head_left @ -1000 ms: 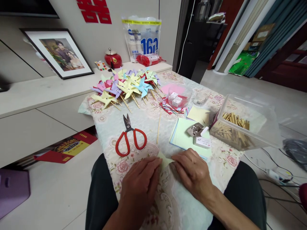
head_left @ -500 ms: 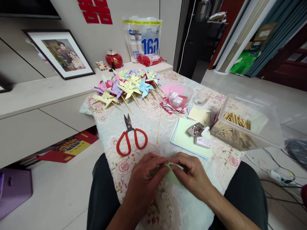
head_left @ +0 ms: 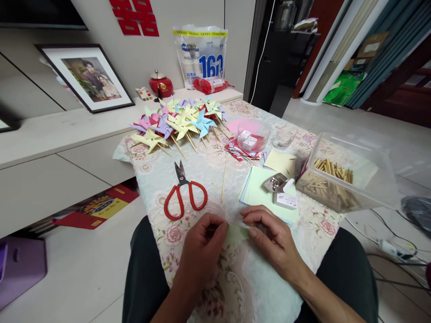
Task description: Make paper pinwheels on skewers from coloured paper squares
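Observation:
A small piece of pale green paper (head_left: pixel 237 233) is held low over the near part of the table. My left hand (head_left: pixel 205 244) pinches its left end between thumb and fingers. At its right end, the thumb of my right hand (head_left: pixel 274 242) touches the paper, while the curled fingers stay apart from that thumb. Red-handled scissors (head_left: pixel 182 181) lie beyond my left hand, blades pointing away. A thin wooden stick (head_left: pixel 224 181) rests to their right. Just past my right hand is a stack of coloured paper squares (head_left: pixel 251 188), bearing small opened boxes (head_left: pixel 284 199) of metal fasteners.
Many finished paper pinwheels (head_left: pixel 182 123) lie at the table's far left. A clear round container (head_left: pixel 252 137) sits among printed strips (head_left: pixel 239 150). At the right edge, a plastic bin (head_left: pixel 357 197) holds short sticks. A flowered cloth (head_left: pixel 175 235) covers the table.
The hands have drawn slightly apart, uncovering more of the green paper between them. My right fingers have lifted off the paper's top edge. The other things have stayed in place.

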### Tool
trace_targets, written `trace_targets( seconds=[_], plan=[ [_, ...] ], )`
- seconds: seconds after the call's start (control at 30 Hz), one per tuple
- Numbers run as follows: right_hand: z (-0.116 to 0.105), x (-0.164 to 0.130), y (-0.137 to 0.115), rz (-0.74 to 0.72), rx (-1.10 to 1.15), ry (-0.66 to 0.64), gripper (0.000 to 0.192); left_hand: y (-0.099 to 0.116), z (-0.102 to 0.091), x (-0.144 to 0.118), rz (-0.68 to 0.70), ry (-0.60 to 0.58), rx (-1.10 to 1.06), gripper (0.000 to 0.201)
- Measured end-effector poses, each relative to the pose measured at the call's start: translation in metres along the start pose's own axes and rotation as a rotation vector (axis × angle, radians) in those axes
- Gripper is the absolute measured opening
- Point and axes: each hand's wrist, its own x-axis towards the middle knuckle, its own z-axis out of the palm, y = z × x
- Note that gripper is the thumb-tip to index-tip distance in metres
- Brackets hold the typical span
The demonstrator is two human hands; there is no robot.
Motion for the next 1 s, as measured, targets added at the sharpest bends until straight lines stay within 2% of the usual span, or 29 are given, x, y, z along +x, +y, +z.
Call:
trace_targets(
  seconds=[0.07, 0.2, 0.3, 0.37, 0.47, 0.53, 0.6, 0.73, 0.83, 1.0],
  plan=[
    [0.000, 0.000, -0.001, 0.016, -0.013, -0.039, 0.020, 0.001, 0.001, 0.000, -0.027, 0.000, -0.020, 0.022],
    [0.003, -0.003, 0.003, 0.173, -0.047, -0.052, 0.016, -0.001, 0.004, 0.001, -0.074, -0.024, -0.052, 0.026],
    [0.005, -0.005, 0.009, 0.204, -0.123, -0.057, 0.018, -0.007, 0.004, 0.002, -0.015, -0.024, 0.118, 0.021],
    [0.006, -0.006, 0.014, 0.196, -0.218, -0.074, 0.015, -0.013, 0.002, 0.000, 0.171, 0.065, 0.366, 0.016],
    [0.010, -0.007, 0.019, 0.127, -0.399, -0.099, 0.017, -0.026, 0.000, -0.006, 0.603, 0.209, 0.739, 0.022],
    [0.014, -0.007, 0.020, 0.059, -0.528, -0.102, 0.019, -0.034, 0.001, -0.012, 0.807, 0.188, 0.900, 0.026],
    [0.017, -0.008, 0.019, 0.001, -0.643, -0.091, 0.020, -0.040, 0.002, -0.018, 0.891, 0.145, 1.011, 0.028],
    [0.019, -0.011, 0.012, -0.160, -0.769, -0.058, 0.028, -0.048, 0.005, -0.025, 0.900, 0.115, 1.133, 0.031],
    [0.018, -0.015, 0.008, -0.300, -0.769, -0.144, 0.035, -0.052, 0.005, -0.027, 0.879, 0.103, 1.171, 0.035],
    [0.016, -0.020, 0.013, -0.255, -0.758, -0.346, 0.047, -0.051, 0.005, -0.027, 0.848, 0.100, 1.197, 0.036]
  ],
)
